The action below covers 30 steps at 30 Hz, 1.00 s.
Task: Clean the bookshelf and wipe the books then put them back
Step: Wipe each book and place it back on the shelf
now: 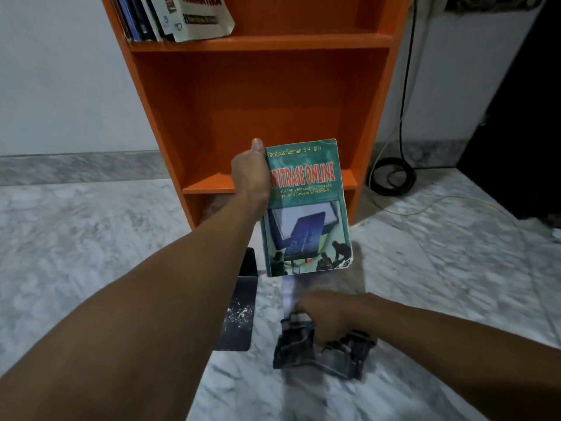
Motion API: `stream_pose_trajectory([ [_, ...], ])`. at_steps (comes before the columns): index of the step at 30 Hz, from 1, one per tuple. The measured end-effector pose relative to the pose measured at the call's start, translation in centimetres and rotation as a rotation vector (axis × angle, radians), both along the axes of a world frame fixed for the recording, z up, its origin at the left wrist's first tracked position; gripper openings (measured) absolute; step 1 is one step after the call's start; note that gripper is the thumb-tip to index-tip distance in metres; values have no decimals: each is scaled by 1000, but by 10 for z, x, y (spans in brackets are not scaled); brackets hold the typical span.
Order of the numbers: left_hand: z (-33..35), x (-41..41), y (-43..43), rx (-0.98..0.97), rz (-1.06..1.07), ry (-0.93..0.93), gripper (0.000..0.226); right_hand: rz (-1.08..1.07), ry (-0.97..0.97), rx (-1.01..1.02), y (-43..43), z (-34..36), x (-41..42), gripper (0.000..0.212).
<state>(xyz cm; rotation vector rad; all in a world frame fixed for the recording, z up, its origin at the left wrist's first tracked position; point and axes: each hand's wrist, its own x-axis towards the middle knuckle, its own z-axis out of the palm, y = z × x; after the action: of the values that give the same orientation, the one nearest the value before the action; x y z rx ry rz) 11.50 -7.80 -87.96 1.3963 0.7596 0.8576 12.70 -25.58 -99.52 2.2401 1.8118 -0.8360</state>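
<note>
My left hand (pixel 250 174) grips a green paperback (pixel 306 208) by its spine edge and holds it upright, cover toward me, in front of the orange bookshelf (pixel 261 95). Low down, my right hand (pixel 326 319) is blurred and clutches a dark wiping cloth (pixel 315 350) on the marble floor. The bookshelf's middle shelf holds nothing; its top shelf carries several books (pixel 170 16) leaning at the left.
A dark book (pixel 241 302) lies flat on the floor below my left forearm, and a pale one (pixel 291 293) sits just under the green paperback. A coiled black cable (pixel 391 176) lies right of the shelf, beside a dark cabinet (pixel 522 117).
</note>
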Motion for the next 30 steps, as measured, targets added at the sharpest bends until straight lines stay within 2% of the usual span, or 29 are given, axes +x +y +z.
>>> stream_pose_trajectory([
  [2, -8, 7, 2, 19, 44, 12, 45, -38, -14, -62, 8, -14, 9, 64],
  [4, -20, 14, 7, 18, 78, 23, 45, -84, -39, -83, 13, -29, 16, 53],
  [6, -35, 19, 12, 44, 101, 55, 45, -143, -71, -12, 15, -46, 26, 36],
  [8, -50, 22, 18, 95, 126, 97, 44, -219, -34, 63, 16, -56, 34, 39],
  [11, -60, 25, 21, 113, 151, 113, 42, -395, 39, 149, 13, -62, 47, 51],
  [13, -61, 26, 21, 87, 157, 109, 43, -481, 105, 214, 9, -62, 59, 49],
  [16, -59, 26, 19, 59, 166, 104, 42, -829, 247, 349, 9, -52, 85, 34],
  [17, -58, 26, 19, 56, 163, 103, 42, -974, 309, 399, 10, -47, 94, 29],
  [18, -56, 26, 19, 62, 157, 105, 43, -1120, 464, 477, 13, -35, 98, 31],
  [20, -50, 26, 17, 80, 146, 109, 45, -1290, 918, 648, 21, -9, 97, 49],
  [22, -40, 23, 13, 94, 145, 101, 45, -1199, 1216, 754, 26, 17, 94, 60],
  [24, -24, 17, 12, 105, 159, 82, 44, -1061, 1315, 807, 30, 48, 84, 58],
  [26, -5, 8, 13, 114, 195, 70, 42, -975, 1261, 828, 33, 72, 76, 50],
  [28, 14, -4, 16, 116, 238, 35, 41, -851, 1023, 745, 34, 92, 65, 35],
  [30, 33, -15, 19, 121, 259, 7, 42, -823, 806, 681, 37, 105, 57, 21],
])
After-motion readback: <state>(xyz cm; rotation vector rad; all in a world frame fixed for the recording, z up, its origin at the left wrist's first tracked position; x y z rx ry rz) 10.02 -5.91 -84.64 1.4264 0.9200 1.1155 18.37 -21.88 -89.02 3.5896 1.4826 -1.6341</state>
